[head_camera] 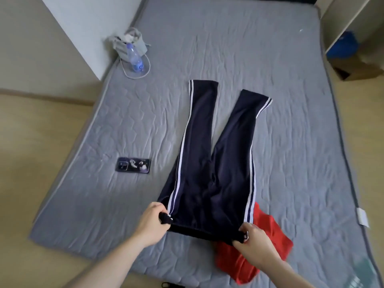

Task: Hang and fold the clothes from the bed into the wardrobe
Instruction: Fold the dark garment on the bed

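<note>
Left arm: bare forearm comes in from the lower left, angled up toward the bed; left hand sits at the near left corner of the trousers' waistband.
Right arm: bare forearm enters from the lower right edge; right hand sits at the near right corner of the waistband, slightly nearer the person than the left.
Left hand grip: fingers curled, pinching a bunched bit of dark waistband between thumb and fingers.
Right hand grip: fingers curled tight round the other waistband corner, thumb on top.
Trousers: navy, white side stripes; waistband stretched between the two hands, legs spread flat on the bed, running away from the hands in a narrow V.
Red garment: crumpled, under and just beyond the right hand, partly covered by the trousers' right hip.
Bed: grey quilted mattress cover, wrinkled; white tag on its edge, out past the right hand.
Phone: lies flat on the cover, beyond and left of the left hand, apart from the trousers.
Bottle: clear plastic, far beyond the left hand, leaning against a small grey bag.
Room: tan floor left of the bed; white panel at far left; open shelving with something blue inside, far right.
</note>
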`<action>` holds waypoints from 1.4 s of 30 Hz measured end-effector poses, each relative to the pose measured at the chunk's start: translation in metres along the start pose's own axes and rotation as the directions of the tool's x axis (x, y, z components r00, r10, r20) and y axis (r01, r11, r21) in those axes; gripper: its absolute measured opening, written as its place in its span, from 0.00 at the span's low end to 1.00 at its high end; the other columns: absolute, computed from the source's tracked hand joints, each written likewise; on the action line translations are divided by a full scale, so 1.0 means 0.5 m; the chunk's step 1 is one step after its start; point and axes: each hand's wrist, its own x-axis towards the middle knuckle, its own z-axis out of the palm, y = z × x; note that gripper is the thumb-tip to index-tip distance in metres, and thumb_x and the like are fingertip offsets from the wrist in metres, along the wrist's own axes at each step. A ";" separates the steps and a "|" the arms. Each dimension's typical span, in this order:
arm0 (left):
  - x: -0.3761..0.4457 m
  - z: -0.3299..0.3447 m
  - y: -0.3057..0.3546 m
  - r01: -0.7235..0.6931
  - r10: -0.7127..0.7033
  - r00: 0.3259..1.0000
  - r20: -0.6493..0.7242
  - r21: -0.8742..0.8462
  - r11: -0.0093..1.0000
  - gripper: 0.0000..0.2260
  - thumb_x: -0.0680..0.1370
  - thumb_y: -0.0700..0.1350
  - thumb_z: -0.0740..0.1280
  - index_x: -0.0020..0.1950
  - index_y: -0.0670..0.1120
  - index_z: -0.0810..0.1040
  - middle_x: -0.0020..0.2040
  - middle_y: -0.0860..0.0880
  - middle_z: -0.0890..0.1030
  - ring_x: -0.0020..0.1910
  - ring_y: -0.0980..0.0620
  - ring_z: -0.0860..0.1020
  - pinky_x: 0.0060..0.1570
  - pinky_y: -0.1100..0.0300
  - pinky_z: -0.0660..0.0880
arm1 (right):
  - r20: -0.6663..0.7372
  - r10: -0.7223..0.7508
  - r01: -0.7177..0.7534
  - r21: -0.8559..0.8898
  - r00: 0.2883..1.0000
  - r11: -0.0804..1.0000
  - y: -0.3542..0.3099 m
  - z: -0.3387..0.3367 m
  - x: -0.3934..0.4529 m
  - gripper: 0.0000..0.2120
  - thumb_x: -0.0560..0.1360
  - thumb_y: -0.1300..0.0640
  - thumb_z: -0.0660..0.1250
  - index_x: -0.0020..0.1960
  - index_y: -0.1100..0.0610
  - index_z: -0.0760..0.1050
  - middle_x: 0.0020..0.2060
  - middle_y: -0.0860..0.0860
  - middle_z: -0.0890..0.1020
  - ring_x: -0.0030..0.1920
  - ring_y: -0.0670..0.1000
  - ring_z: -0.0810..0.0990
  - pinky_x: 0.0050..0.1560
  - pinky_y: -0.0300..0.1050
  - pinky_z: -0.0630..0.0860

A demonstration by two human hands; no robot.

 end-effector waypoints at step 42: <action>-0.025 0.458 0.133 -0.427 0.299 0.799 0.521 0.143 0.893 0.32 0.75 0.40 0.65 0.77 0.61 0.66 0.74 0.61 0.70 0.66 0.52 0.73 0.68 0.53 0.72 | 0.129 0.361 -0.369 0.551 0.924 0.748 0.246 0.118 0.156 0.13 0.74 0.68 0.67 0.51 0.52 0.83 0.45 0.48 0.87 0.44 0.49 0.85 0.48 0.48 0.83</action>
